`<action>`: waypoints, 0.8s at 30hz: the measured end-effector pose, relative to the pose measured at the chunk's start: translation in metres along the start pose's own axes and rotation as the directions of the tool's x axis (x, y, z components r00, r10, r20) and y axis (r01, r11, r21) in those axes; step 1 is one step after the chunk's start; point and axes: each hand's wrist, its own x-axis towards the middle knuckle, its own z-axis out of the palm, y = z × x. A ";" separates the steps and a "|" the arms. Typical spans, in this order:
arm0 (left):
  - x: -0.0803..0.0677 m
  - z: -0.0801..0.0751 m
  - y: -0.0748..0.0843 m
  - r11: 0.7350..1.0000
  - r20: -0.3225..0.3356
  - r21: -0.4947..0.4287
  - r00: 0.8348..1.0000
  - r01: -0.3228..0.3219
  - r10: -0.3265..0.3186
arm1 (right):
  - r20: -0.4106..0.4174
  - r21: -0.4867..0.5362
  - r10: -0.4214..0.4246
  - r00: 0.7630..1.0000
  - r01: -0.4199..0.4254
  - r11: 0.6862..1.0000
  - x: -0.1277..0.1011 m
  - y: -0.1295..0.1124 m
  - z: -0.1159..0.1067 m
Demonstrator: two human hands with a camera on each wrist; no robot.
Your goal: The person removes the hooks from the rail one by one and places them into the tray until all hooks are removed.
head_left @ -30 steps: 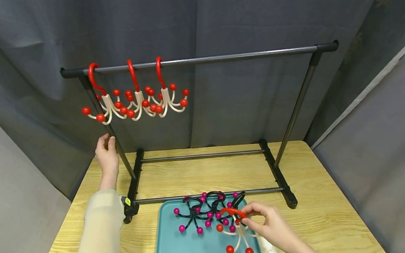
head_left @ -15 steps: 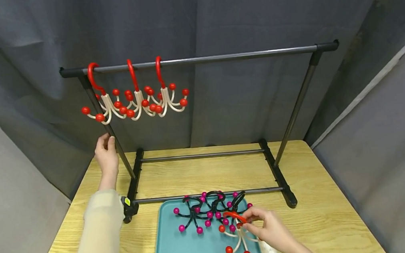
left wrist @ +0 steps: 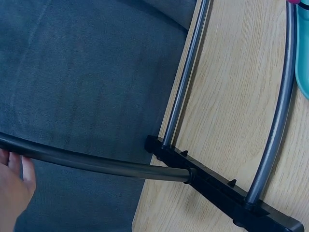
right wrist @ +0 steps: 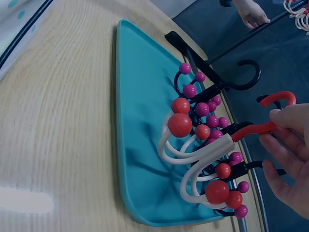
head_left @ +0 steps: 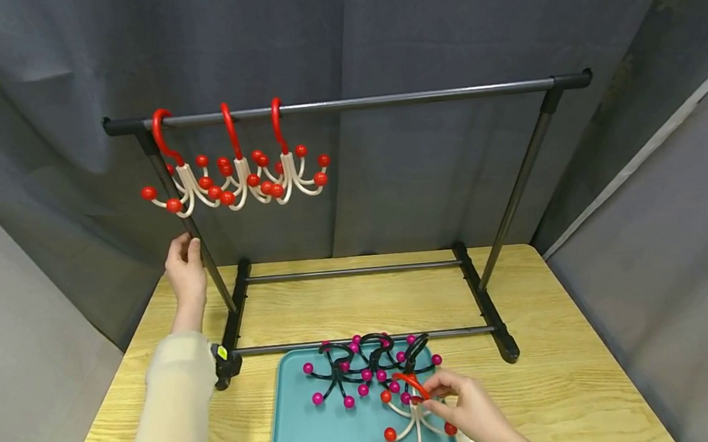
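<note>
My right hand (head_left: 465,408) pinches the red hook of a white multi-hook hanger (head_left: 418,426) with red ball tips, over the right side of a teal tray (head_left: 316,435). In the right wrist view, the hanger's white arms (right wrist: 212,154) spread out over the tray. Black hangers with magenta balls (head_left: 339,377) lie close together at the tray's far end. My left hand (head_left: 186,274) holds the left post (left wrist: 96,162) of a metal rack between thumb and fingers; its fingertips are partly hidden. Three red-and-white hangers (head_left: 239,175) hang at the left of the top bar (head_left: 413,98).
The rack stands on black feet (head_left: 486,301) on a wooden table (head_left: 568,357), with two low crossbars (head_left: 358,272) between them. The tray's far edge is beside the front crossbar. A grey curtain (head_left: 438,171) closes off the back.
My right hand has shifted slightly down and left with the white hanger, whose arms have swung round and lower toward the tray. My left hand stays at the post.
</note>
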 end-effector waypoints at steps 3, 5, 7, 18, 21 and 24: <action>0.000 0.000 -0.001 1.000 -0.001 -0.003 1.000 -0.004 0.004 | -0.003 0.028 0.019 1.000 -0.019 0.999 0.000 0.003 0.001; 0.000 0.000 -0.001 1.000 -0.002 -0.002 1.000 -0.006 0.006 | -0.007 0.035 0.030 1.000 -0.030 0.999 0.000 0.004 0.002; 0.000 0.000 -0.001 1.000 -0.004 -0.002 1.000 -0.009 0.009 | -0.015 0.040 0.038 0.999 -0.037 0.998 0.000 0.006 0.003; 0.000 0.000 -0.003 1.000 0.006 -0.002 1.000 -0.010 0.010 | -0.037 0.054 0.069 0.997 -0.067 0.996 0.004 0.009 0.012; 0.000 0.000 -0.003 1.000 0.007 0.000 1.000 -0.013 0.013 | -0.032 0.061 0.076 0.997 -0.074 0.995 0.005 0.011 0.013; 0.000 0.000 -0.003 1.000 0.007 0.005 1.000 -0.011 0.011 | -0.015 0.075 0.082 0.997 -0.081 0.994 0.005 0.012 0.013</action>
